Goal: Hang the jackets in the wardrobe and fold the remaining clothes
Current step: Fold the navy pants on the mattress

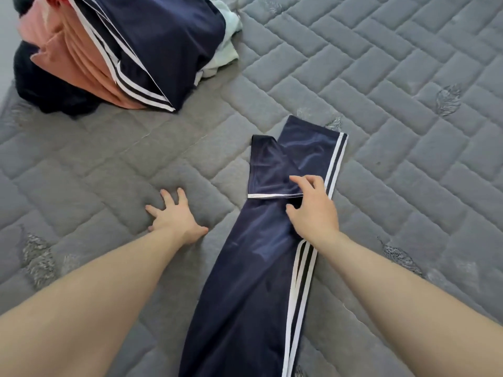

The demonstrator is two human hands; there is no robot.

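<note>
Navy trousers [245, 281] laid along the mattress [394, 104], far end folded back. Right hand [310, 210] over the fold, fingers loosely curled, grip released. Left hand [174, 216] spread flat on the mattress, also released; clothes pile [109, 50] far left.

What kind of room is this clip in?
Probably a bedroom: the person works on a bare grey quilted mattress, folding navy track pants, with a pile of clothes waiting beside them.

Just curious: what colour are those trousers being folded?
Navy trousers with white side stripes, seen from the head view.

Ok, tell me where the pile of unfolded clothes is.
In the head view the clothes pile sits at the upper left on the grey mattress, beyond the left hand and apart from the navy track pants.
</note>
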